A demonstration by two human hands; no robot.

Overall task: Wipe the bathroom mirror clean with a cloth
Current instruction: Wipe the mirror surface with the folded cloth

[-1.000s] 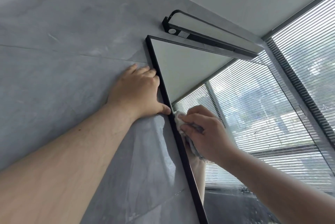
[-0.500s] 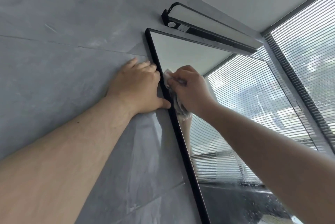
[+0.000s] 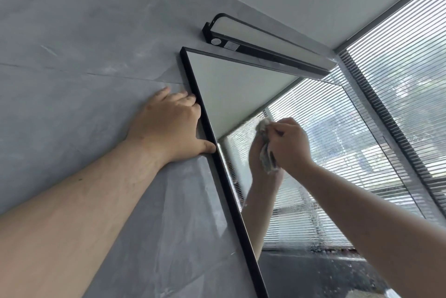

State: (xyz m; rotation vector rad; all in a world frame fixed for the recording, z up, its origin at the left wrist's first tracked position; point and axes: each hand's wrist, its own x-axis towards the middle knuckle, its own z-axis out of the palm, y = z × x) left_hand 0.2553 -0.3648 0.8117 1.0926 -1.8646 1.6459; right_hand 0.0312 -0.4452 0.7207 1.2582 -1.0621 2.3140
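A black-framed mirror [image 3: 237, 90] hangs on a grey tiled wall, seen steeply from below. My right hand [image 3: 290, 144] grips a crumpled grey-white cloth [image 3: 265, 150] and presses it against the glass, a little right of the mirror's left frame edge. The glass reflects that hand and its forearm. My left hand [image 3: 169, 126] lies flat on the wall, fingers straight, with fingertips and thumb touching the frame's left edge. Streaks and droplets show on the glass around and below the cloth.
A black bar lamp [image 3: 263, 43] is mounted just above the mirror's top edge. A window with horizontal blinds [image 3: 405, 75] fills the right side and is mirrored in the glass. The grey tiled wall [image 3: 72, 56] stretches to the left.
My right hand has carried the cloth away from the mirror's left frame edge, rightward and a little lower on the glass. The left hand has stayed on the wall.
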